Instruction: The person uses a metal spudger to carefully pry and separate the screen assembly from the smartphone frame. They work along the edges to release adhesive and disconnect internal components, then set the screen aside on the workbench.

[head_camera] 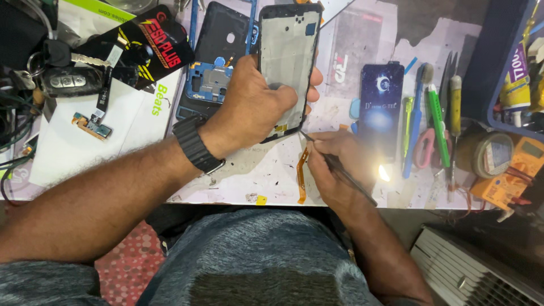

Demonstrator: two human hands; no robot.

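I see the phone frame, a black rectangular mid-frame with a grey inner plate, held tilted above the bench near the top centre of the view. Its lower edge sits just above the white work surface. My left hand is wrapped round the frame's lower left side, thumb across the front face and fingertips showing past the right edge; the grip is fully closed on the frame. A black watch sits on that wrist.

My right hand is closed in a pen-style grip on thin black tweezers. The tweezer tip meets the lower right corner of the frame. An orange flex cable hangs from that corner and trails down over the surface beside the right hand.

Behind the frame lies a blue phone back housing, partly covered by the left hand. To the right, a dark blue phone-sized package lies flat. Beyond it lies a row of hand tools: a blue tool, a green screwdriver and pink-handled scissors. A roll of tape and an orange multimeter occupy the right edge.

On the left, a car key and a small circuit board with ribbon rest on white paper.
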